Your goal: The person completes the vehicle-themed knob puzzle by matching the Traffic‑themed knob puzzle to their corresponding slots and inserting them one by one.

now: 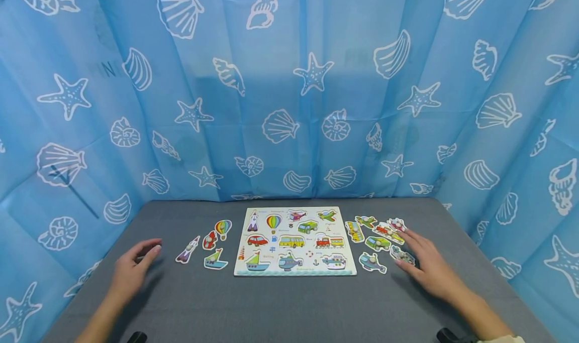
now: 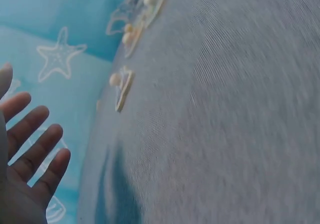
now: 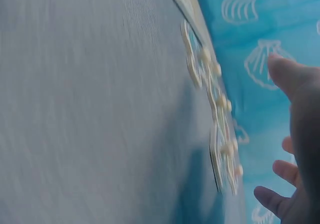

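- Apparently we are at the opening step of a knobbed puzzle: every cut-out picture on the white board [image 1: 309, 242] looks unfilled, with its matching piece lying loose beside it.
- Our board lies flat on the gray table [image 1: 289, 310], midway between our two hands.
- To its left we have four pieces: the rocket [image 1: 187, 250], the balloon [image 1: 223, 228], the red car [image 1: 210, 240] and the sailboat [image 1: 215, 260].
- To its right we see seven: the yellow bus [image 1: 355, 232], the plane [image 1: 366, 222], the train [image 1: 388, 233], the helicopter [image 1: 397, 224], the green truck [image 1: 378, 243], the ship [image 1: 401, 255] and the submarine [image 1: 372, 263].
- Our left hand [image 1: 131, 268] hovers with fingers loosely spread and nothing in them, nearest the rocket but apart from it.
- Our right hand [image 1: 427, 265] reaches over the outer edge of the right group, thumb held away from the fingers, near the ship and the helicopter; we cannot tell whether a fingertip touches either, but we see no pinch.
- Next, we judge, each hand needs to pick one piece, pinch its round knob [image 2: 115, 79], lift, and turn it to match its outline.
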{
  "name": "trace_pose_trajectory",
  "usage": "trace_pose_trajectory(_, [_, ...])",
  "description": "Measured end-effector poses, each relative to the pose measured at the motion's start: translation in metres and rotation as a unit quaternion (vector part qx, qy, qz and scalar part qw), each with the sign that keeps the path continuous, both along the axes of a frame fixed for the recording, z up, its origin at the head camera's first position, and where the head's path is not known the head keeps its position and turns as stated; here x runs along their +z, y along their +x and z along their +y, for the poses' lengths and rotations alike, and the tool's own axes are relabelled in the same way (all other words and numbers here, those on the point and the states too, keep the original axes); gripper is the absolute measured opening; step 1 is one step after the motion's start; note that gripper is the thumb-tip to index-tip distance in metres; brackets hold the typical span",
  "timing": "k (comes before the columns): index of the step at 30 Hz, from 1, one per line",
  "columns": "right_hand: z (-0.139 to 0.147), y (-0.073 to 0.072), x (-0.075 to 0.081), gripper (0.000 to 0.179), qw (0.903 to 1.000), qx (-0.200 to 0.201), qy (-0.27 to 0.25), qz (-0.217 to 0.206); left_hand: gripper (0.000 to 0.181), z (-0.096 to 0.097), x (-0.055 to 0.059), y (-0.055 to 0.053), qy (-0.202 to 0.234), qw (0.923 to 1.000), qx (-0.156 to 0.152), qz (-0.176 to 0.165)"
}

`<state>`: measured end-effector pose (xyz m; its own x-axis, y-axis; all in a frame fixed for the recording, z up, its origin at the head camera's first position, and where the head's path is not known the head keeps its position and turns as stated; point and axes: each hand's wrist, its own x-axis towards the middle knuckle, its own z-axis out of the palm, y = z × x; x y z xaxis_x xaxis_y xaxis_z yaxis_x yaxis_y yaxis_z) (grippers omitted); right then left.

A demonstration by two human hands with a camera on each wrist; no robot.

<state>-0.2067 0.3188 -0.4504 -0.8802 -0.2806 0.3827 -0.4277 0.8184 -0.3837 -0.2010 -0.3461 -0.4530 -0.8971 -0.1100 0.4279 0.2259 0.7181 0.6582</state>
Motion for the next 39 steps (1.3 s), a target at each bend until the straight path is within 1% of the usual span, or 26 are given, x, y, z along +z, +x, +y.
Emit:
trace_pose_trajectory(3, [-0.011, 0.002, 0.000, 0.069, 0.9989, 0.013, -0.036, 0.026, 0.029, 0.004, 0.000, 0.002, 0.035, 0.9991, 0.009, 0.024])
trace_pose_trajectory(6, [-0.022, 0.005, 0.002, 0.074, 0.9976, 0.010, -0.063, 0.026, 0.030, 0.007, 0.000, 0.001, 0.065, 0.9973, 0.020, 0.025])
trace_pose_trajectory(9, [-0.033, 0.007, 0.002, 0.079, 0.9964, 0.000, -0.078, 0.034, 0.028, 0.010, -0.001, -0.001, 0.128, 0.9905, 0.033, 0.038])
trace_pose_trajectory(13, [-0.044, 0.008, -0.001, 0.080, 0.9935, -0.015, -0.097, 0.058, 0.025, 0.015, -0.001, -0.007, 0.207, 0.9747, 0.061, 0.058])
trace_pose_trajectory(16, [-0.052, 0.009, -0.002, 0.078, 0.9906, -0.019, -0.120, 0.063, 0.026, 0.017, -0.002, -0.011, 0.248, 0.9640, 0.083, 0.050])
trace_pose_trajectory(20, [-0.064, 0.010, -0.003, 0.073, 0.9860, -0.017, -0.161, 0.040, 0.028, 0.020, -0.001, -0.015, 0.308, 0.9453, 0.102, 0.033])
trace_pose_trajectory(23, [-0.073, 0.009, -0.005, 0.069, 0.9803, -0.010, -0.196, 0.021, 0.028, 0.025, -0.001, -0.016, 0.346, 0.9316, 0.106, 0.033])
trace_pose_trajectory(25, [-0.079, 0.008, -0.007, 0.067, 0.9760, -0.004, -0.217, 0.014, 0.026, 0.028, -0.001, -0.017, 0.359, 0.9264, 0.107, 0.034])
trace_pose_trajectory(27, [-0.084, 0.007, -0.009, 0.065, 0.9711, 0.000, -0.238, 0.003, 0.025, 0.031, -0.002, -0.018, 0.384, 0.9169, 0.103, 0.034])
trace_pose_trajectory(31, [-0.093, 0.006, -0.014, 0.063, 0.9614, 0.002, -0.274, -0.025, 0.025, 0.037, -0.006, -0.022, 0.413, 0.9049, 0.100, 0.020])
trace_pose_trajectory(33, [-0.098, 0.006, -0.016, 0.062, 0.9577, 0.002, -0.285, -0.039, 0.026, 0.040, -0.008, -0.023, 0.419, 0.9022, 0.100, 0.011])
trace_pose_trajectory(35, [-0.103, 0.006, -0.017, 0.062, 0.9549, 0.004, -0.293, -0.048, 0.027, 0.043, -0.010, -0.025, 0.422, 0.9011, 0.101, 0.003])
trace_pose_trajectory(37, [-0.108, 0.006, -0.018, 0.062, 0.9522, 0.007, -0.300, -0.055, 0.027, 0.045, -0.011, -0.027, 0.420, 0.9019, 0.103, -0.002])
trace_pose_trajectory(38, [-0.110, 0.007, -0.018, 0.062, 0.9511, 0.008, -0.304, -0.057, 0.026, 0.046, -0.011, -0.027, 0.414, 0.9045, 0.104, -0.004])
trace_pose_trajectory(39, [-0.113, 0.007, -0.019, 0.062, 0.9495, 0.010, -0.308, -0.060, 0.026, 0.048, -0.011, -0.028, 0.411, 0.9054, 0.105, -0.009])
